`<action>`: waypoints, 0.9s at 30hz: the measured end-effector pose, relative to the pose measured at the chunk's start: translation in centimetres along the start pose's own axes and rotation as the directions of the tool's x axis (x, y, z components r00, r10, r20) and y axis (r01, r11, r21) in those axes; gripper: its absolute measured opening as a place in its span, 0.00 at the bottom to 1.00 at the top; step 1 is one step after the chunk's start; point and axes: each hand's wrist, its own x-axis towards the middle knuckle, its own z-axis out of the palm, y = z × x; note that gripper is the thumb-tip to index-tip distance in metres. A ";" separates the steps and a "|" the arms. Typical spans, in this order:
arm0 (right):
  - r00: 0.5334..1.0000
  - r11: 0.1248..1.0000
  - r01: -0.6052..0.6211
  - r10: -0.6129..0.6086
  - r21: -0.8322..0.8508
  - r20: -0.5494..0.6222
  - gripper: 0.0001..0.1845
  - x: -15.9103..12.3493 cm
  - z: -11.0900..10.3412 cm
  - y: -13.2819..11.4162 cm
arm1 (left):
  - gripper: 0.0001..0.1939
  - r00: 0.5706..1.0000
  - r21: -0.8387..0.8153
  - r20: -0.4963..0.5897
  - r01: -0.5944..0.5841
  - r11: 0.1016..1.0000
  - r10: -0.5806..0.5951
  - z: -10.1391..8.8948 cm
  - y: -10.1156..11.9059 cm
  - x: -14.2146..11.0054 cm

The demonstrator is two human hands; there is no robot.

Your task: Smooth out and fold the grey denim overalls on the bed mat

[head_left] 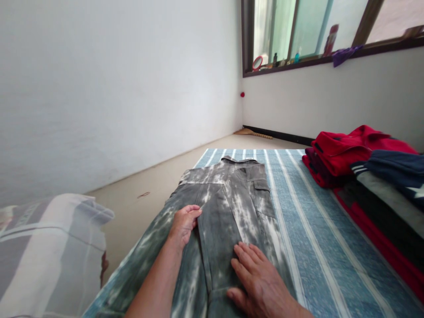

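A dark grey garment (pixel 215 225) with white mottled patches lies spread on a blue striped cloth. Its far end has a narrow band that looks like a collar or waistband, and a flap pocket shows on its right part. My left hand (pixel 186 223) pinches a seamed edge of the garment's fabric near the middle, thumb and fingers together. Flat on the right part of the fabric rests my right hand (pixel 256 278), palm down with the fingers stretched out. The garment's near end runs out of view below.
The blue striped cloth (pixel 318 229) extends to the right, bearing stacked folded clothes (pixel 361 154). At the left is a grey-and-white striped cloth bundle (pixel 56 256). A broom (pixel 253 132) lies by the far wall, below a window sill (pixel 298 62) with small items.
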 end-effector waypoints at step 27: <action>1.000 0.998 -0.026 0.025 0.049 0.012 0.20 -0.5 -1.4 -0.5 | 0.07 0.913 0.607 0.064 -0.356 0.711 0.403 0.5 0.5 -2.6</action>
